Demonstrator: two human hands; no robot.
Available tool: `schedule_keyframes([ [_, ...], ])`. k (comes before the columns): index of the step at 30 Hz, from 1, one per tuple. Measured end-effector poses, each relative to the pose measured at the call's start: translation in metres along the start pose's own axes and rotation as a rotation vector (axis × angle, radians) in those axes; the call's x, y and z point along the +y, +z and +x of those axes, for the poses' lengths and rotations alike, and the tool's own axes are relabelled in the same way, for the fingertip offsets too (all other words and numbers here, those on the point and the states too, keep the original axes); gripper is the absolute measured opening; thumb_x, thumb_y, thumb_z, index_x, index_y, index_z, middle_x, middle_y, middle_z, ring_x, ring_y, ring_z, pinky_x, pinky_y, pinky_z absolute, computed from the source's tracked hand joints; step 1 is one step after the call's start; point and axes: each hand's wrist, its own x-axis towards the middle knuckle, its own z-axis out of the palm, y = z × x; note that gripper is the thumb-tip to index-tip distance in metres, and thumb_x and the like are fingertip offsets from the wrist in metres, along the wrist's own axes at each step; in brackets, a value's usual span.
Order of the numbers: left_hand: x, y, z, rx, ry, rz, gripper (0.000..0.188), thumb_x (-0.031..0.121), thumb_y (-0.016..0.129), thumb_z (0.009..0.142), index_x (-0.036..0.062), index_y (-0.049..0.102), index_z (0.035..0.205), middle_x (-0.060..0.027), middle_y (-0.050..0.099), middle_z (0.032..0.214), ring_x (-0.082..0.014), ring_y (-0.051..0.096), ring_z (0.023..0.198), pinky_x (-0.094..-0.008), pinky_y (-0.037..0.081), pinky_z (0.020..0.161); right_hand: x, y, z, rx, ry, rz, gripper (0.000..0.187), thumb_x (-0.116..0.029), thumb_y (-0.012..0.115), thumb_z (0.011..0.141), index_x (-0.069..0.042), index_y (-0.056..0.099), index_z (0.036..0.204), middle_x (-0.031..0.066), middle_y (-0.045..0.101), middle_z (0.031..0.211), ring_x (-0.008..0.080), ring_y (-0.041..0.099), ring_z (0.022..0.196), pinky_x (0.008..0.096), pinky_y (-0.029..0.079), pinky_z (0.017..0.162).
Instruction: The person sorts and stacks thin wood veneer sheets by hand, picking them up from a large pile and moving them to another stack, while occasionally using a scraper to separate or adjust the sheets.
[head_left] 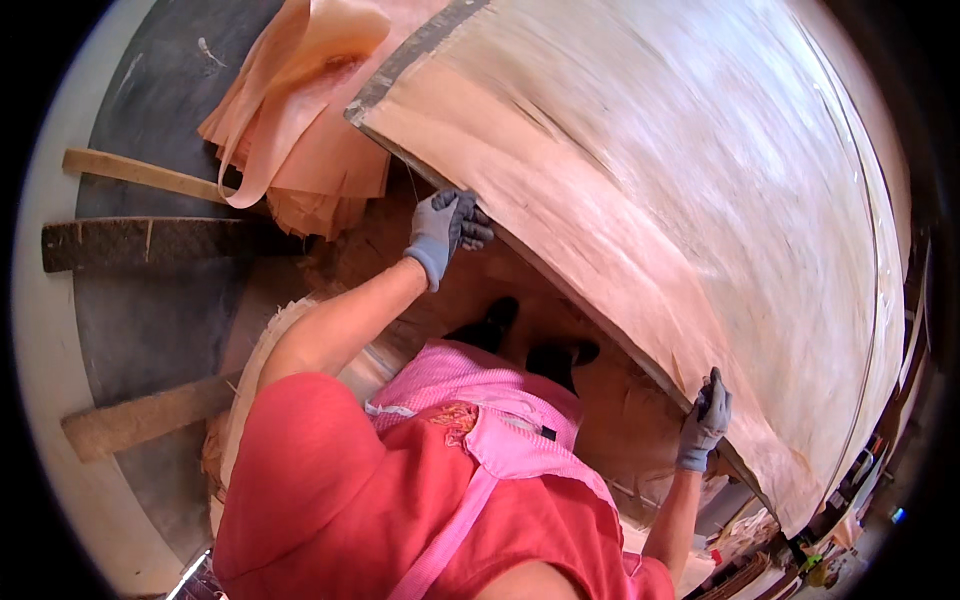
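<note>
A large sheet of thin wood veneer (590, 220), pinkish along its near side and pale and streaky beyond, lies on a broad flat stack in front of me. My left hand (450, 230), in a grey-blue work glove with dark fingers, is curled at the sheet's near edge, close to the left corner. Farther right along that same edge, my right hand (707, 420), gloved alike, pinches the border with fingers pointing up. The undersides of the fingers and the edge between them are partly hidden.
Loose folded pinkish veneer sheets (310, 130) are heaped at the upper left. Wooden bars (145, 170) and a dark plank (150, 243) stick out at the left over a grey surface. My dark shoes (500, 312) stand below the stack's edge. Clutter lies at the lower right.
</note>
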Motion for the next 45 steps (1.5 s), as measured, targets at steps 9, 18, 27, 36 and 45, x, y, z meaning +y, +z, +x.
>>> schedule_keyframes([
  [9, 0.011, 0.010, -0.010, -0.099, -0.028, 0.183, 0.032, 0.036, 0.045, 0.100, 0.0090, 0.063, 0.104, -0.0123, 0.070, 0.095, -0.0238, 0.068, 0.082, -0.0335, 0.053, 0.073, -0.010, 0.013, -0.007, 0.102, 0.000, -0.091, 0.040, -0.004, 0.063, 0.086, -0.006, 0.061, 0.126, 0.0129, 0.062, 0.127, 0.0325, 0.057, 0.119, 0.0401, 0.048, 0.100],
  [18, 0.027, 0.027, -0.026, -0.396, 1.294, 1.304, 0.036, 0.013, 0.064, 0.092, 0.0069, 0.062, 0.128, -0.0128, 0.064, 0.125, -0.0316, 0.062, 0.114, -0.0416, 0.050, 0.096, 0.024, 0.033, -0.043, 0.252, 0.270, -0.200, 0.050, -0.006, 0.063, 0.085, -0.011, 0.057, 0.134, 0.0129, 0.060, 0.131, 0.0327, 0.054, 0.122, 0.0440, 0.044, 0.101],
  [27, 0.028, -0.010, 0.054, 0.026, 1.231, 2.064, 0.067, 0.042, 0.051, 0.098, 0.0285, 0.022, 0.157, -0.0063, 0.016, 0.164, -0.0317, 0.022, 0.149, -0.0655, 0.020, 0.112, 0.078, 0.058, -0.064, 0.157, 0.454, -0.379, 0.074, -0.008, 0.059, 0.082, -0.021, 0.037, 0.151, 0.0119, 0.036, 0.155, 0.0330, 0.034, 0.142, 0.0510, 0.035, 0.106],
  [36, 0.025, -0.021, 0.056, 0.028, 1.263, 2.068, 0.062, 0.039, 0.049, 0.100, 0.0253, 0.026, 0.156, -0.0080, 0.019, 0.163, -0.0322, 0.024, 0.148, -0.0606, 0.019, 0.114, 0.073, 0.063, -0.070, 0.246, 0.386, -0.360, 0.060, -0.020, 0.068, 0.083, -0.015, 0.052, 0.140, 0.0152, 0.050, 0.143, 0.0341, 0.048, 0.131, 0.0454, 0.041, 0.102],
  [45, 0.022, 0.001, 0.047, -0.018, 1.208, 2.106, 0.063, 0.032, 0.052, 0.098, 0.0256, 0.027, 0.156, -0.0033, 0.017, 0.164, -0.0279, 0.022, 0.149, -0.0608, 0.017, 0.115, 0.165, 0.026, -0.071, 0.449, 0.605, -0.389, 0.064, -0.009, 0.066, 0.081, -0.017, 0.047, 0.142, 0.0124, 0.047, 0.145, 0.0314, 0.041, 0.137, 0.0476, 0.039, 0.103],
])
